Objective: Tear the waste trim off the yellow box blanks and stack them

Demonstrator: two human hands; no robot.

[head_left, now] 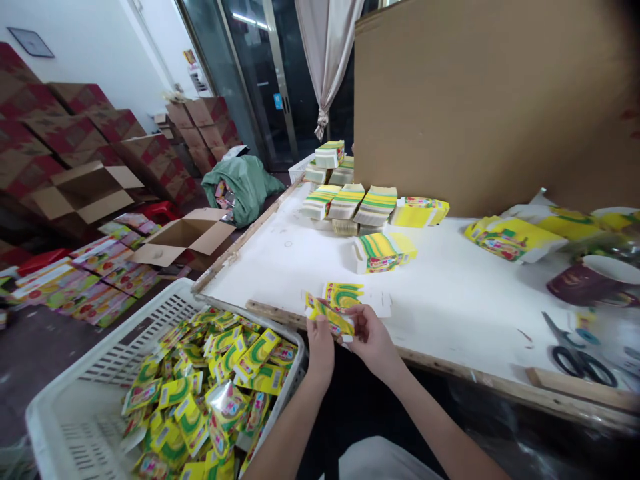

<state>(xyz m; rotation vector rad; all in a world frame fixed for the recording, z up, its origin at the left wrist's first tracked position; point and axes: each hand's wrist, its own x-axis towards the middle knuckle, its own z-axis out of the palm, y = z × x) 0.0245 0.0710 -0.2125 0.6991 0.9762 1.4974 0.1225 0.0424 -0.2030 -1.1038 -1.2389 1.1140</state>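
A small yellow and green printed carton (327, 316) is held between my two hands over the table's front edge. My left hand (320, 347) grips its left end with the thumb on the near side. The fingers of my right hand (369, 337) are closed on its right end, near a white flap. Just behind lie several flat carton blanks (345, 293) of the same print. To the left of my hands, a white plastic basket (60, 400) holds many similar yellow cartons (195, 420) in a loose heap.
Stacks of carton blanks (377, 253) stand on the white table (440, 293), with more at the back. Scissors (575, 360) and a dark mug (590, 280) are at the right. A tall cardboard sheet (480, 100) rises behind. Open boxes (185, 237) and a green sack (245, 187) stand on the floor.
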